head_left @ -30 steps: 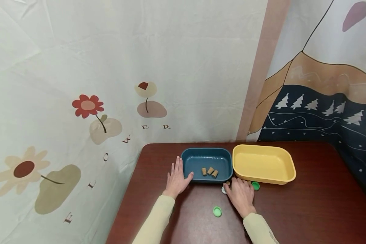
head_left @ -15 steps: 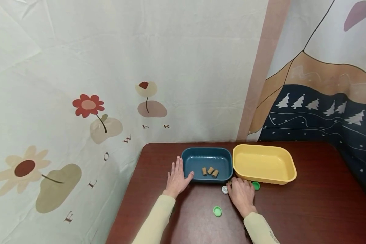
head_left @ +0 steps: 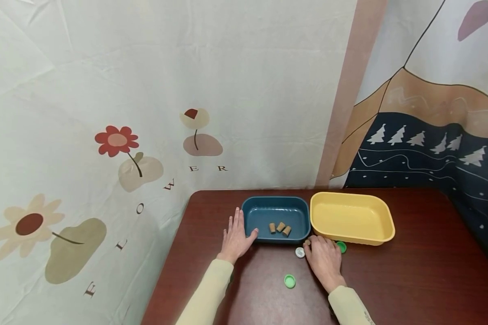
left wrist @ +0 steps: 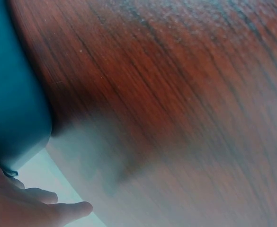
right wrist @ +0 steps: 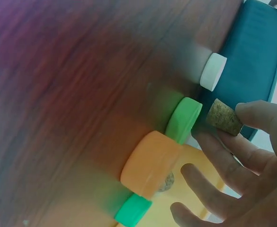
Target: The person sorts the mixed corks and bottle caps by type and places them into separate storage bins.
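Note:
My right hand [head_left: 323, 256] pinches a cork [right wrist: 224, 117] between thumb and fingers, just in front of the bins. Beside it in the right wrist view are a white bottle cap [right wrist: 213, 72], a light green cap [right wrist: 183, 120], an orange cap [right wrist: 150, 163] and a darker green cap [right wrist: 133, 210]. Part of another cork [right wrist: 167, 182] shows behind the orange cap. My left hand [head_left: 236, 238] lies with straight fingers along the left side of the blue bin [head_left: 275, 201], thumb at its front rim. Several corks [head_left: 281, 225] lie inside that bin.
A yellow bin [head_left: 351, 239] stands against the blue bin's right side. Nearer the front of the brown table [head_left: 264, 298] lies a light green cap [head_left: 289, 281]. A printed cloth [head_left: 268, 90] hangs behind the table.
My right hand has moved slightly right, away from the white cap, and the cork now sits in its pinch. My left hand and both bins have stayed put.

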`<state>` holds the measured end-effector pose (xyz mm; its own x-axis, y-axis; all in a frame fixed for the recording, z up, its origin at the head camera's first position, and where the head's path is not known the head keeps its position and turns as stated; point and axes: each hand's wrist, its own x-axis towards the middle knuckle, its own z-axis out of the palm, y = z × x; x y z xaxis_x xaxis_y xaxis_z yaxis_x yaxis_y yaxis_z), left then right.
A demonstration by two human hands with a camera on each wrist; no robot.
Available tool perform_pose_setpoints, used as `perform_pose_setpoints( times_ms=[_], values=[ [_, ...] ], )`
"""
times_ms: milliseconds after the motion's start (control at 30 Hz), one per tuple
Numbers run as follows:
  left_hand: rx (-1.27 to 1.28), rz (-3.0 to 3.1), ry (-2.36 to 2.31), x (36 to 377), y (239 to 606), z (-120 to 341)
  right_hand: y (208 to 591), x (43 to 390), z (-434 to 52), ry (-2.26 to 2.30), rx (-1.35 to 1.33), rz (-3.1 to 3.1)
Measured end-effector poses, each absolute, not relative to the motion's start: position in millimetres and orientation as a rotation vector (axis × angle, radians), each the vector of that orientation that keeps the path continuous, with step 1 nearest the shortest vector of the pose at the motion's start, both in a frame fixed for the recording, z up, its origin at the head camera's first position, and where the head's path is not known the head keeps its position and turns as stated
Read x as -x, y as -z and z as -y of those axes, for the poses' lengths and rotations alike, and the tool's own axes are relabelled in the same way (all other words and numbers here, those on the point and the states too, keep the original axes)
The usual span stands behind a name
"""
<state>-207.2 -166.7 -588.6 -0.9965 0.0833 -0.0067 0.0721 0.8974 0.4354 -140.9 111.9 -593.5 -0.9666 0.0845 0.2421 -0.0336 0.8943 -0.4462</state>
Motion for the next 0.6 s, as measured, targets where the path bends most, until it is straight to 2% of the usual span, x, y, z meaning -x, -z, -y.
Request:
perform_pose_setpoints(
  times_ms=[600],
  values=[
    [-0.134, -3.037, -0.714, 207, 590, 168, 577, 123, -116, -0.616, -0.168, 2.542]
  ],
)
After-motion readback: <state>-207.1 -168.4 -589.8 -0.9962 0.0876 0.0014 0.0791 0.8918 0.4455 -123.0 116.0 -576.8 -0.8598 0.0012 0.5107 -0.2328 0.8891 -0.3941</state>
